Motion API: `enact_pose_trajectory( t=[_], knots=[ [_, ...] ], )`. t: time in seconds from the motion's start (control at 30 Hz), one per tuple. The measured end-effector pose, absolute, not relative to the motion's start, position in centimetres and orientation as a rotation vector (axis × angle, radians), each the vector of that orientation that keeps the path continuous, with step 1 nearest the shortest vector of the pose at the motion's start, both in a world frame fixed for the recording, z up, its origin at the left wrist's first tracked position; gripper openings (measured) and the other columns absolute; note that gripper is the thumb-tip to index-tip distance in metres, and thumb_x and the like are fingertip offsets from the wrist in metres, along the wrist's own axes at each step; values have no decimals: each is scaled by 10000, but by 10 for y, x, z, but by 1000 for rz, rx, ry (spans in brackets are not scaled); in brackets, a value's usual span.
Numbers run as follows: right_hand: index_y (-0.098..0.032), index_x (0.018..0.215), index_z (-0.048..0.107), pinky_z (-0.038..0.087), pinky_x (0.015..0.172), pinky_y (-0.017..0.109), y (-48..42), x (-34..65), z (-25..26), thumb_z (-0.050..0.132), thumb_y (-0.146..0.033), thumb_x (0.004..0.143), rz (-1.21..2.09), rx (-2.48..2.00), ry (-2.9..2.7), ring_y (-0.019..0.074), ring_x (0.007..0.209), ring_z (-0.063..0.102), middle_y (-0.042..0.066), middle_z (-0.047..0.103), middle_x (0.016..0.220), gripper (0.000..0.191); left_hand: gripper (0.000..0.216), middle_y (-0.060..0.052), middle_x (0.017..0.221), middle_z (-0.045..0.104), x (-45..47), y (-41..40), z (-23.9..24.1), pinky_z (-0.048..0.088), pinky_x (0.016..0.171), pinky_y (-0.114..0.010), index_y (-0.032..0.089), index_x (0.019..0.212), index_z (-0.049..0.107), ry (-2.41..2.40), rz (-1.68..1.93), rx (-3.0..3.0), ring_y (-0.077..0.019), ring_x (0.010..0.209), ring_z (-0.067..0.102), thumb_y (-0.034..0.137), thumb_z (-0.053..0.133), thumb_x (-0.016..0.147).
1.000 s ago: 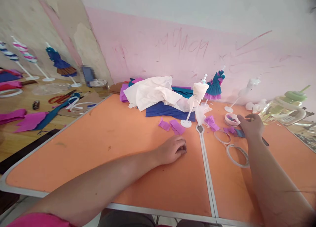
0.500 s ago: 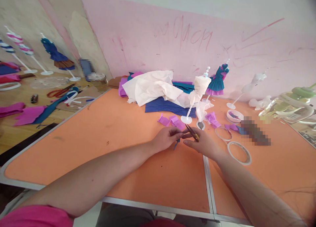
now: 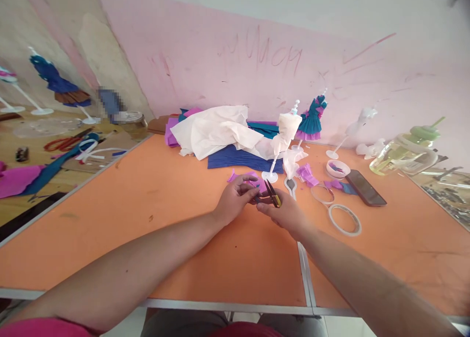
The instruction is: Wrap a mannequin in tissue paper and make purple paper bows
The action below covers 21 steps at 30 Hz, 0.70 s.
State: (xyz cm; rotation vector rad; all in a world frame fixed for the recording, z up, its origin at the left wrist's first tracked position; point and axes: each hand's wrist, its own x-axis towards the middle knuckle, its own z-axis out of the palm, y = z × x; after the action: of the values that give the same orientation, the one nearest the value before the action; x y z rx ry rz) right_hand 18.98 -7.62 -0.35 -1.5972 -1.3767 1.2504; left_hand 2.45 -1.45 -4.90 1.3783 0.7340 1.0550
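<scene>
Broadly, the orange tabletop [image 3: 220, 268] carries a crumpled white sheet [image 3: 216, 131], with a white-wrapped dress form [image 3: 288, 126] standing at its right end. Nearer, the left hand [image 3: 234, 200], its fingers curled, meets the right hand [image 3: 284, 214] above the surface; the right grasps pointed thread snips [image 3: 276, 200], blades angled up and away. Between the fingertips sits a tiny blue scrap [image 3: 256, 199]; which hand pinches it, I cannot tell. To handle it well, I'd steady the scrap in one light pinch, keep the blades clear of the left fingers, and avoid creasing so small a piece.
</scene>
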Motion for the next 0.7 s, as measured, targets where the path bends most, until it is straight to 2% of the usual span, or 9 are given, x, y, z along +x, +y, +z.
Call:
enact_pose_trajectory(
  t=[0.07,0.13,0.23,0.33,0.5,0.6,0.7],
  knots=[
    [-226,994,636,400,497,228,-75,193,-8,691,-451,718,1129,-1638,-1381,171,753,622,44,700,889,361,424,-49,814,708,24,-16,-48,548,672,-316,182,1120,531,729,1044,1345,-199,743,696,439,652,806],
    [-209,926,652,412,522,239,-75,199,-13,668,-444,734,1059,-1680,-1406,172,742,620,39,699,825,304,422,-74,842,722,24,-19,-47,546,684,-330,174,1108,545,730,1027,1325,-218,766,705,440,660,802],
    [-219,931,657,436,562,260,-78,207,-18,639,-477,762,956,-1658,-1522,152,700,602,26,688,852,309,433,-90,871,736,26,-21,-47,546,746,-356,171,1114,553,708,1002,1271,-229,814,709,421,685,787],
    [-246,1004,655,460,621,278,-86,205,-24,659,-443,765,777,-1564,-1628,148,728,593,24,653,929,310,430,-89,911,736,30,-23,-49,536,772,-331,178,1131,555,691,935,1140,-214,860,699,388,701,785],
    [-306,1195,614,488,721,287,-97,195,-37,649,-333,808,366,-1382,-1924,152,778,608,27,609,942,389,507,-68,828,730,36,-28,-55,512,647,-274,176,1215,528,609,788,971,-182,727,684,308,726,767],
    [-330,1164,630,489,673,281,-97,192,-43,645,-309,816,264,-1436,-1953,157,754,616,20,620,925,349,530,-52,771,719,36,-32,-57,464,553,-234,168,1236,528,571,753,941,-161,649,658,272,730,757],
    [-293,1103,643,500,680,286,-93,195,-47,597,-282,848,257,-1467,-1840,163,772,628,22,646,928,259,476,-50,834,721,35,-32,-54,485,611,-236,178,1226,545,562,800,910,-148,714,663,289,703,791]
  ],
)
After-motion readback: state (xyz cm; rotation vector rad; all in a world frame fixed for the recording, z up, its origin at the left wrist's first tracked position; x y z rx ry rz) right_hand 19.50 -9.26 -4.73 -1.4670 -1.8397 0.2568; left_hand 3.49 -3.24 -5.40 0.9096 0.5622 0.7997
